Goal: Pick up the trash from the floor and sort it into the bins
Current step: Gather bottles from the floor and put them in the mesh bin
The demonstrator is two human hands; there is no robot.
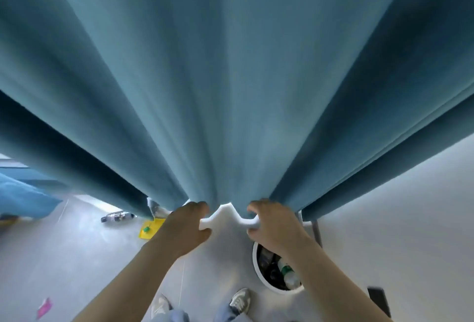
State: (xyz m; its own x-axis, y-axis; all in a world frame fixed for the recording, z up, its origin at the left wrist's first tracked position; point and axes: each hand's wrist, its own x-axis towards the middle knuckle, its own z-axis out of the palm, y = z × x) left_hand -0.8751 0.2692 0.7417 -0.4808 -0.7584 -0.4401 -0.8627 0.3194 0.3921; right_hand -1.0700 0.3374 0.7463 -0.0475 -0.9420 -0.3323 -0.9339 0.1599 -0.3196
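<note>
A plain teal-blue curtain, unpatterned and darker in its folds, fills the upper frame, with a white foam piece at its lower centre edge. On the pale grey floor at lower left lie a yellow packet with a green spot, a dark bottle with pale markings, and a pink scrap. At lower right a white bin shows a dark inside and a clear bottle with a green-and-white label, beside grey-white sneakers and light blue jeans.

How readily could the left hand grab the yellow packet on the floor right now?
Probably not yet: the left hand grips the white foam piece, shared with the right hand. The yellow packet lies in the open on the floor, so once freed, likely yes.
</note>
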